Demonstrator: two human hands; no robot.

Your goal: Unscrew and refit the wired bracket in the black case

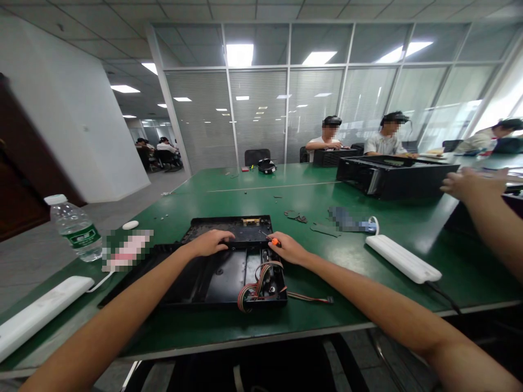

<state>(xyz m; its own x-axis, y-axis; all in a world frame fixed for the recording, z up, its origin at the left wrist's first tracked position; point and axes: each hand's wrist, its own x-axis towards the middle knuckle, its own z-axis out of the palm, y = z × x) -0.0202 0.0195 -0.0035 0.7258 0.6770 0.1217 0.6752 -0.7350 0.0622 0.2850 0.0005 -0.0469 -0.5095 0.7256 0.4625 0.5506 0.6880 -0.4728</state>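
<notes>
A black metal case lies open on the green table in front of me, its inside facing up. My right hand is closed round a screwdriver with an orange handle, its thin shaft pointing left over the case's far section. On the crosswise bar of the case rests my left hand, fingers loosely spread, holding nothing that I can see. Striped ribbon cables loop out of the near right corner, and one strand runs onto the table.
White power strips lie left and right. A water bottle stands at the left edge. Thin dark scraps lie beyond the case. Farther right is a large black case; a neighbour's hand reaches in beside it.
</notes>
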